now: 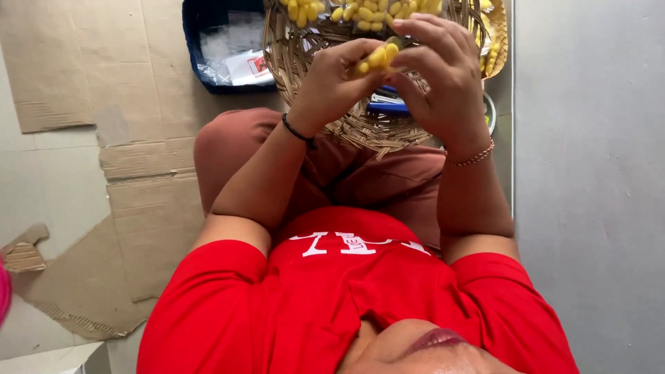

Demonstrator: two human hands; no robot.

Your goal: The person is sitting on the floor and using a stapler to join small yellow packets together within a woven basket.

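Both hands are raised above my lap, over a round woven basket (298, 55) that holds several small yellow oval pieces (360, 10). My left hand (332, 79), with a black band on the wrist, pinches a few of these yellow pieces (379, 57) between thumb and fingers. My right hand (440, 76), wearing a thin beaded bracelet, curls around the same little cluster from the other side, fingertips touching it. I sit on the floor in a red shirt and rust-brown trousers.
A dark blue tray (197, 62) with clear plastic bags lies on the floor left of the basket. Flattened cardboard sheets (149, 208) cover the floor at left. A grey wall (589, 187) stands at right. A blue and white object (388, 104) shows under the basket.
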